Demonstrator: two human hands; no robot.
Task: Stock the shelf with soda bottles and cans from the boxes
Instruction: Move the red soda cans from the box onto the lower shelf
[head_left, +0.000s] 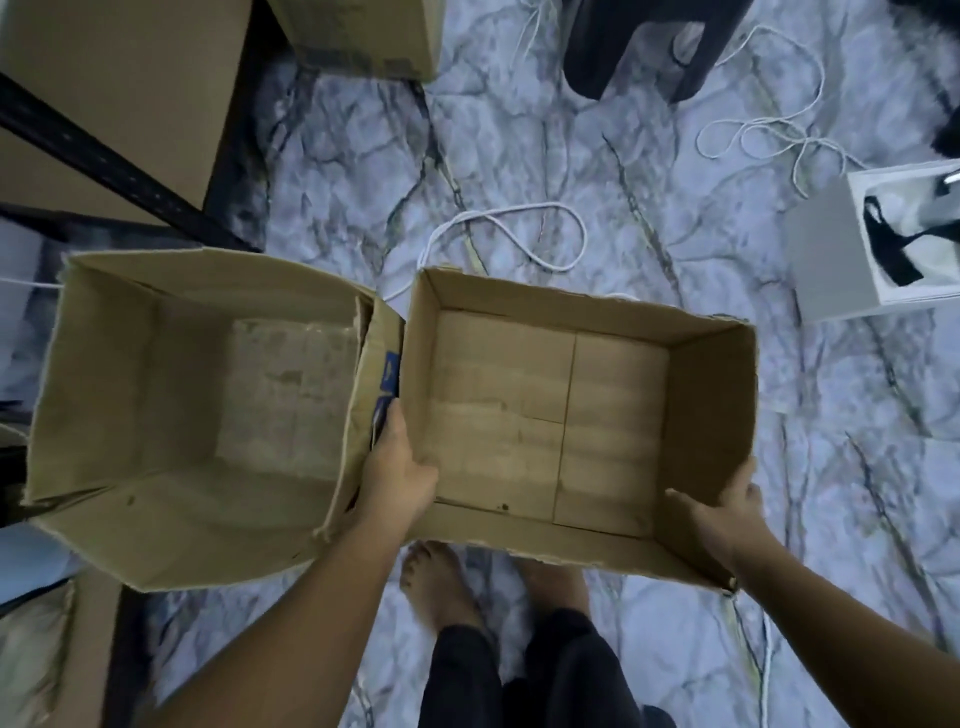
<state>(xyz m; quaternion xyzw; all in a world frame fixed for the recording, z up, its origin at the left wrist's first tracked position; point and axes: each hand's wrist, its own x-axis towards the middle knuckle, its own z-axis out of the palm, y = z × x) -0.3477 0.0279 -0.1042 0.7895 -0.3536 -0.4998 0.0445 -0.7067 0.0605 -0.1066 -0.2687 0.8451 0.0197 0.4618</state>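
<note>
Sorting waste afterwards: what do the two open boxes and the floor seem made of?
Right box: matt brown cardboard, probably corrugated; its rim is torn ragged and the bottom flaps are creased. Left box: the same cardboard, rim frayed, blue print on one wall. Floor: grey-white marble pattern with dark veins; stone, tile or printed sheet, the look leaves it open.

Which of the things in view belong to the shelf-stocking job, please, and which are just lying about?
Job: open empty brown cardboard box, gripped by left hand and right hand; second open brown cardboard box beside it; black metal shelf frame.
Lying about: looped white cord on floor; small white box; black stool legs.
</note>
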